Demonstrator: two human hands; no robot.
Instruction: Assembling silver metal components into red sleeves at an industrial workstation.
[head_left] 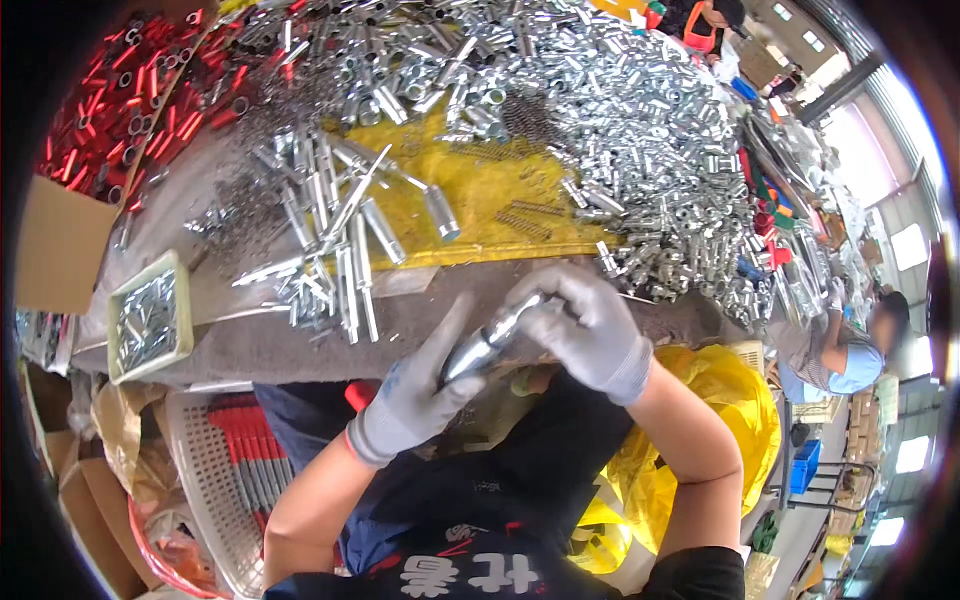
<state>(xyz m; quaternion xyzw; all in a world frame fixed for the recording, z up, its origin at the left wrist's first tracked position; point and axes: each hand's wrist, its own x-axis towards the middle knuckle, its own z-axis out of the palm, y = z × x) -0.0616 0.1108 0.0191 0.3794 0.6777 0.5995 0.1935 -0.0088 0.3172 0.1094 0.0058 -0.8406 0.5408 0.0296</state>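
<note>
Gripping one shiny silver metal tube [490, 340] just below the yellow cloth [480, 195], both grey-gloved hands, left hand [415, 390] and right hand [585, 325], were closed around it; assembly seemingly unfinished, with heaps of loose silver tube parts [640, 110] beyond the cloth still waiting.

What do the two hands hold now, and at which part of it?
Both gloved hands hold one silver metal tube. The left hand grips its lower, thicker end; the fingers of the right hand close around its upper, narrower end.
</note>
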